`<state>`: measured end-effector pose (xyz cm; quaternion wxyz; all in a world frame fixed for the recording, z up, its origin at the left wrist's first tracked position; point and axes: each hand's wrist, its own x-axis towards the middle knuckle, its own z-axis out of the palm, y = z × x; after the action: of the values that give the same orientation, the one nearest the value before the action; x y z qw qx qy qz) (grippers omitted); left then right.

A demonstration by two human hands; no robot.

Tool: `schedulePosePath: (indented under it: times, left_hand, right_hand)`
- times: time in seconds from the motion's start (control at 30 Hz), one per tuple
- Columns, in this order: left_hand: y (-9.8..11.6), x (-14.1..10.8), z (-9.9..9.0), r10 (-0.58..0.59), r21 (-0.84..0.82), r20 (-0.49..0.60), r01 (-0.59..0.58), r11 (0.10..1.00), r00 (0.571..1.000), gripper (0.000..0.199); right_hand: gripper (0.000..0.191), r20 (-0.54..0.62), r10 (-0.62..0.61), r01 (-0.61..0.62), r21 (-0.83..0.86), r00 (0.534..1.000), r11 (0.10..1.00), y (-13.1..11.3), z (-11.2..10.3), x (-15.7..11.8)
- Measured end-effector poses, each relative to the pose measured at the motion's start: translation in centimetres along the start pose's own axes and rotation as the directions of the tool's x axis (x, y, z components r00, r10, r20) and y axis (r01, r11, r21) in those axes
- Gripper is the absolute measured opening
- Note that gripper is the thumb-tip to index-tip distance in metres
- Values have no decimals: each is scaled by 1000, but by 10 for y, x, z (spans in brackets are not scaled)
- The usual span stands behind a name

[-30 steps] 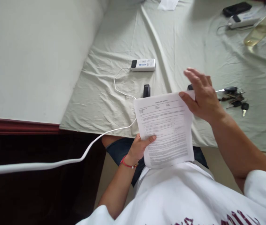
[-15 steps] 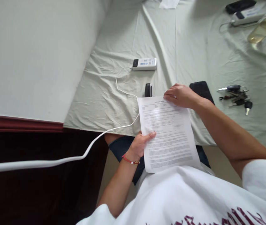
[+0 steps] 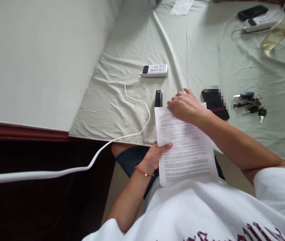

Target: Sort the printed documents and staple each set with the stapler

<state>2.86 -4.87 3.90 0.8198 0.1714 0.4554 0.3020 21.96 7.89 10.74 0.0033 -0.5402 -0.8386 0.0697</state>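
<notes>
Left hand: grasping papers across tabletop's front edge.
Right hand: covering their top, perhaps pinching; unclear.
Cable: emerging as papers are shifting right.

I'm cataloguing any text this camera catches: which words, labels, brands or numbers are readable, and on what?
None reads with certainty.
Printed sheet: rows of print, too small.
White device in the middle: bluish label marks, too blurred.
White device at upper right: any marking too blurred.
White shirt: maroon lettering, cut off by the picture's edge.
</notes>
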Motion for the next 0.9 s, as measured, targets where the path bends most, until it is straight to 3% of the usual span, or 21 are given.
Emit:
schedulePosePath:
  times: [0.1,0.23,0.3,0.4,0.5,0.57,0.63,0.7,0.8,0.9]
  left_hand:
    - [-2,0,-1,-32,-14,12,32,999,999,53]
    - [-3,2,-3,-52,-25,25,53,998,998,52]
    - [-3,3,-3,-52,-28,21,52,998,998,52]
    - [-5,4,-1,-31,-28,26,32,999,999,52]
    - [-7,4,-2,-12,-3,25,12,1000,1000,55]
    - [-4,3,-5,5,54,26,-6,999,1000,56]
    - [3,3,-8,76,119,26,-78,990,997,56]
    - [15,5,-9,223,175,-7,-218,960,975,51]
    - [36,18,-8,445,249,-78,-415,875,892,39]
    - [50,38,-3,529,222,-86,-502,836,844,31]
  right_hand:
    - [31,-10,39,-39,9,999,999,-4,9,4]
    - [37,-215,9,6,72,977,997,-5,7,4]
    - [41,-241,-12,39,108,970,993,-5,-1,5]
    - [35,-44,2,4,123,999,992,-4,-11,8]
    - [32,228,-1,-45,195,974,980,2,-8,13]
    - [33,268,-35,-36,255,963,966,6,-2,15]
    - [32,230,-52,-17,287,972,958,9,4,15]
    - [31,201,-64,-1,309,977,951,8,6,15]
    - [30,187,-94,27,329,978,944,2,2,15]
    - [30,181,-95,34,310,979,950,-4,0,16]
